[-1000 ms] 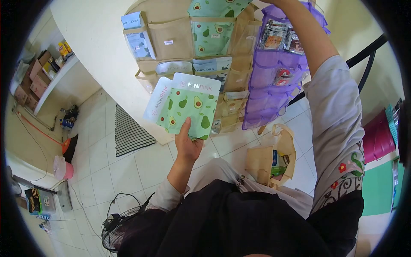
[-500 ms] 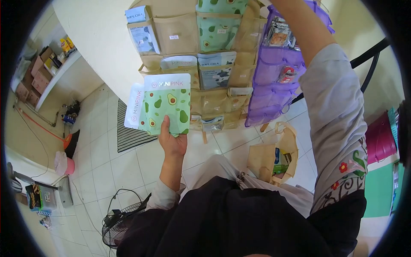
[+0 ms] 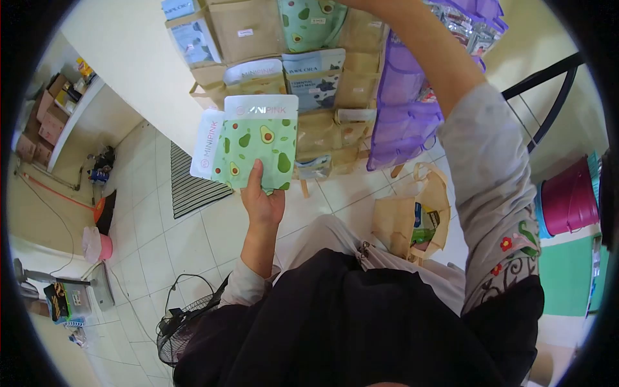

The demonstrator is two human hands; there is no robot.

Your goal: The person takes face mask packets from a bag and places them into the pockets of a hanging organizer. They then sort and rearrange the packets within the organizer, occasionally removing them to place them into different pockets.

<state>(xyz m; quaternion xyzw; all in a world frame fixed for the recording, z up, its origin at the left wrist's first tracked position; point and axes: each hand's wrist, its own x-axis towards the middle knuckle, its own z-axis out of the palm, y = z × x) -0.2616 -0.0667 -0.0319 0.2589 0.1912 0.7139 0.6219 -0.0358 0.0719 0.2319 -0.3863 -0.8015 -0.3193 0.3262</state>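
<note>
My left hand [image 3: 263,205] is closed on the lower edge of green and white avocado-print packets [image 3: 261,142], fanned so that a second white edge shows at the left. Behind them hangs a beige pocket organizer [image 3: 248,35] with blue and green packets in its pockets. My right arm reaches up across the purple organizer [image 3: 403,97] to the upper pockets. Part of my right hand [image 3: 364,4] shows at the top edge, near the green avocado packet [image 3: 309,29] in a top pocket; its fingers are out of frame.
A beige bag [image 3: 394,222] with packets inside stands on the tiled floor below the organizers. A black fan [image 3: 184,332] is at the lower left. A striped mat [image 3: 193,184] lies on the floor. At the right are a magenta bucket [image 3: 570,203] and black bars [image 3: 548,77].
My right arm has swung left at the top, toward the beige organizer. The view has shifted, so the organizers sit higher. My left hand still holds the packets.
</note>
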